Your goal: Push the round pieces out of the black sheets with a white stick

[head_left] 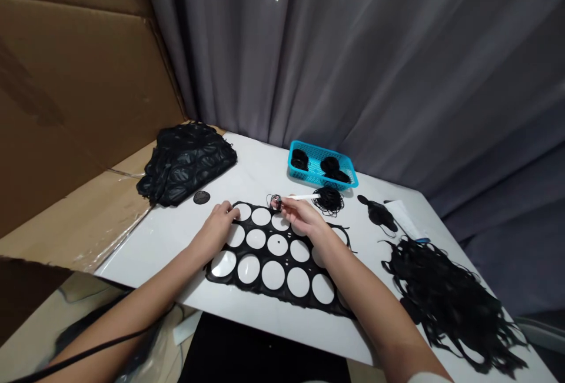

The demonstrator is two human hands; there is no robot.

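A black sheet [266, 252] with rows of large round holes lies flat on the white table. My left hand [219, 225] is at its upper left corner, fingers bent closed on the edge. Over the sheet's far edge, my right hand [301, 216] pinches a slim white pen-like stick [304, 197], which points right from the fingers. A small tangle of thin black cord [276, 202] is at those same fingertips; I cannot tell how it is held. Just beyond the stick sits a loose bundle of black cord [329, 201].
A blue basket [318, 180] with black coils stands at the back. A folded black pile [188, 162] and a dark disc [202, 197] are left. Black strips [445, 295], a black oval piece [382, 216] and white paper [406, 220] lie right. A cardboard box [83, 95] rises left.
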